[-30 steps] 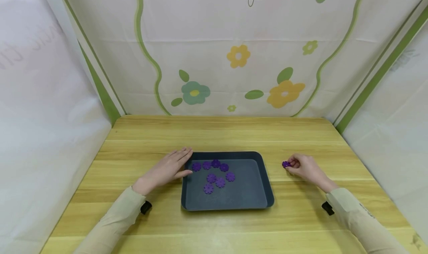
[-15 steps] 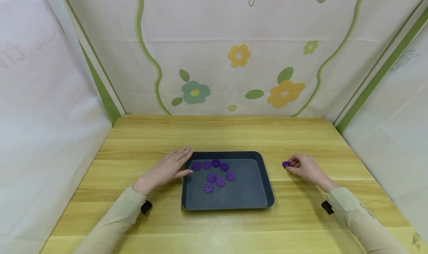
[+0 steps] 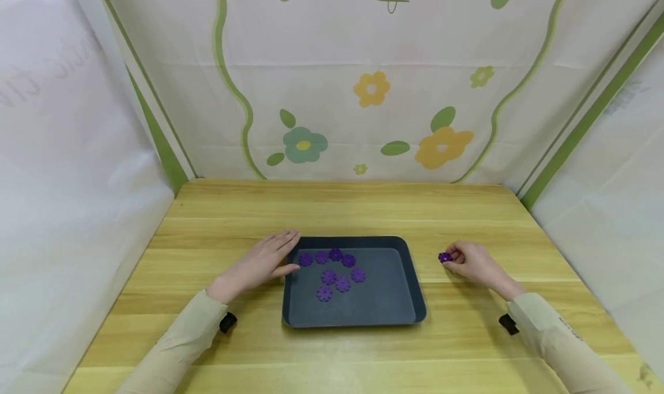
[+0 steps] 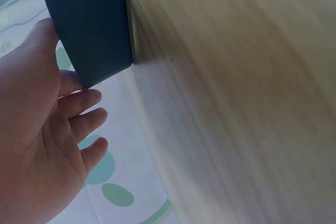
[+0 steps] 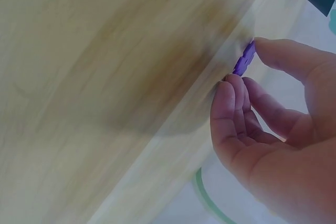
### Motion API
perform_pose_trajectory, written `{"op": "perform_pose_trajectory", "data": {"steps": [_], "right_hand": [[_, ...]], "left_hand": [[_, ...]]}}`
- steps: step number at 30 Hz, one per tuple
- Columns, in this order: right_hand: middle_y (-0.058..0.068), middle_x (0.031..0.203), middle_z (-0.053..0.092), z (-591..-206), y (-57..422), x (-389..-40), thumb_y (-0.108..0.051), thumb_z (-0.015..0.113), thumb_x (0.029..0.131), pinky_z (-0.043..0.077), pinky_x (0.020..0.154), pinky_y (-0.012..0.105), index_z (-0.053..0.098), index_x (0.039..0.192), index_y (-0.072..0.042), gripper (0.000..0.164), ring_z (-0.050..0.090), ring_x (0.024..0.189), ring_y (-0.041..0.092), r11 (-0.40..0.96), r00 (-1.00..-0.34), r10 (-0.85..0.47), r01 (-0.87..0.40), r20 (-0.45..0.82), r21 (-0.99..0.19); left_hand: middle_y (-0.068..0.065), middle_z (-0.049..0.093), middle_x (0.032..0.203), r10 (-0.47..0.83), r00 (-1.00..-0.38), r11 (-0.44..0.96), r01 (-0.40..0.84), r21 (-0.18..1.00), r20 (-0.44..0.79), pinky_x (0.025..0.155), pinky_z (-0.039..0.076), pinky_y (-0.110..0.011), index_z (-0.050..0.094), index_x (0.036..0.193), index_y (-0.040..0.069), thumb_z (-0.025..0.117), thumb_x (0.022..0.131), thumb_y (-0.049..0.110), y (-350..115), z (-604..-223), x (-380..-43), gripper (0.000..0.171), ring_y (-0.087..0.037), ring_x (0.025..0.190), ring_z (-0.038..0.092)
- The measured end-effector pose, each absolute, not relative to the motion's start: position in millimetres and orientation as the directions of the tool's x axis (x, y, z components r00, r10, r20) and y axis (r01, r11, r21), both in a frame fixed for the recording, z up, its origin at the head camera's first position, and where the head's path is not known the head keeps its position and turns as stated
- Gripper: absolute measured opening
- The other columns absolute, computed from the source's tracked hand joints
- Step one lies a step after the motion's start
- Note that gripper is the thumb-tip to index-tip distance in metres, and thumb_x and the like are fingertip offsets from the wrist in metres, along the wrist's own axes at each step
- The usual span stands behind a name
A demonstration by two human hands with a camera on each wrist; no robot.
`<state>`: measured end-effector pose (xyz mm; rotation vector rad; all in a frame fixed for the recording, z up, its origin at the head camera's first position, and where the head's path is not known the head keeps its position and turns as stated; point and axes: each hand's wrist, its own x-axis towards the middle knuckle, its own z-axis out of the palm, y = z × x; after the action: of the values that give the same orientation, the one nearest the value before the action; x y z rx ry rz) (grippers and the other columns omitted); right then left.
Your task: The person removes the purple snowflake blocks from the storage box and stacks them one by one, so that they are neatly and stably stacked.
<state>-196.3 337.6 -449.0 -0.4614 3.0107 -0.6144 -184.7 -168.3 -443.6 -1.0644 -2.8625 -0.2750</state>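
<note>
A dark grey baking tray (image 3: 363, 313) lies on the wooden table with several purple notched discs (image 3: 342, 283) scattered over its left half. My left hand (image 3: 259, 267) rests at the tray's far left corner, fingers extended along the rim and thumb reaching over the left edge. From the left wrist view, that hand (image 4: 47, 114) touches the tray's outer wall (image 4: 92, 24) near the corner. To the right of the tray, my right hand (image 3: 474, 262) pinches one purple notched disc (image 3: 444, 257) between thumb and fingers. Close up, the disc (image 5: 244, 59) is seen edge-on, low over the tabletop.
The wooden table (image 3: 342, 359) extends around the tray on every side. Behind it hangs a white cloth (image 3: 332, 106) printed with flowers, and further white cloth panels close in the left and right sides.
Both hands keep their positions, and the right one still pinches the disc. The whole head view has shifted very slightly; the tray and its discs lie as before.
</note>
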Motion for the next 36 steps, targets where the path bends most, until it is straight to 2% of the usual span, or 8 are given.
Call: {"op": "perform_pose_trajectory", "data": {"steps": [12, 18, 26, 36], "right_hand": [[0.013, 0.091, 0.07, -440.2, 331.7, -190.7, -0.008, 0.073, 0.087, 0.055, 0.066, 0.027, 0.068, 0.103, 0.006, 0.022, 0.063, 0.079, 0.016, 0.863, -0.955, -0.286, -0.292, 0.079, -0.411], [0.013, 0.092, 0.07, -430.7, 322.3, -189.9, -0.01, 0.075, 0.087, 0.056, 0.067, 0.029, 0.068, 0.107, 0.006, 0.026, 0.065, 0.079, 0.017, 0.857, -0.946, -0.299, -0.323, 0.123, -0.402], [0.013, 0.092, 0.069, -421.8, 302.1, -187.6, -0.005, 0.076, 0.085, 0.058, 0.066, 0.029, 0.069, 0.104, 0.003, 0.022, 0.065, 0.076, 0.017, 0.834, -0.915, -0.349, -0.402, 0.203, -0.378], [0.012, 0.092, 0.068, -411.6, 276.9, -193.9, -0.007, 0.076, 0.086, 0.058, 0.067, 0.03, 0.069, 0.102, 0.0, 0.019, 0.064, 0.077, 0.015, 0.813, -0.894, -0.403, -0.448, 0.196, -0.371]], "left_hand": [[-0.016, 0.037, 0.159, 0.639, -0.759, 0.745, 0.651, 0.148, 0.126, 0.121, 0.033, -0.052, 0.034, 0.154, 0.003, 0.054, 0.099, 0.048, -169.1, -445.8, -184.1, 0.073, -0.033, 0.146, 0.039], [-0.016, 0.038, 0.158, 0.642, -0.755, 0.74, 0.656, 0.151, 0.135, 0.12, 0.034, -0.052, 0.035, 0.153, 0.002, 0.055, 0.099, 0.047, -169.6, -446.1, -183.2, 0.073, -0.034, 0.146, 0.039], [-0.017, 0.038, 0.158, 0.64, -0.759, 0.742, 0.652, 0.159, 0.121, 0.12, 0.034, -0.053, 0.035, 0.153, 0.002, 0.055, 0.099, 0.046, -170.1, -446.7, -182.3, 0.072, -0.034, 0.146, 0.039], [-0.017, 0.038, 0.158, 0.649, -0.75, 0.734, 0.662, 0.153, 0.132, 0.12, 0.035, -0.052, 0.036, 0.152, 0.001, 0.056, 0.099, 0.045, -169.2, -444.8, -187.3, 0.072, -0.033, 0.146, 0.04]]}}
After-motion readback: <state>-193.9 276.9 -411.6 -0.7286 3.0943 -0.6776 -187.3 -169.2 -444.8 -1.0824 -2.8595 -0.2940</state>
